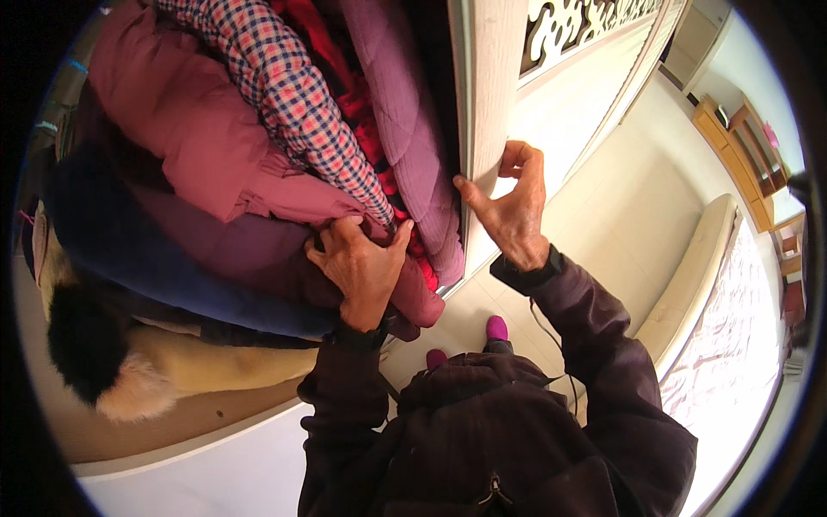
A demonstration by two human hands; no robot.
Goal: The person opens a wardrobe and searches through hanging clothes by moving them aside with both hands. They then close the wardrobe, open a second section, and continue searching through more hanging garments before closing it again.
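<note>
My left hand (357, 263) is pressed into the hanging clothes, its fingers curled on the sleeve of a dusty-pink padded jacket (215, 155). Its thumb reaches the cuff of a checked shirt (297, 108) in red, white and navy. Across the pale edge frame of a wardrobe sliding door (489, 86) lies my right hand (512, 207), thumb at the inner edge and bent fingers against the outer face. Between that door and the checked shirt hang a purple quilted garment (409, 129) and a red-and-black one (345, 77).
Below the sleeves lie a dark blue garment (172, 254), a yellow one (237, 366) and black-and-cream fur (86, 345) above a wooden wardrobe base (155, 431). A bed (706, 345) stands to the right, with wooden furniture (732, 164) beyond. My purple shoes (497, 327) are on the tiled floor.
</note>
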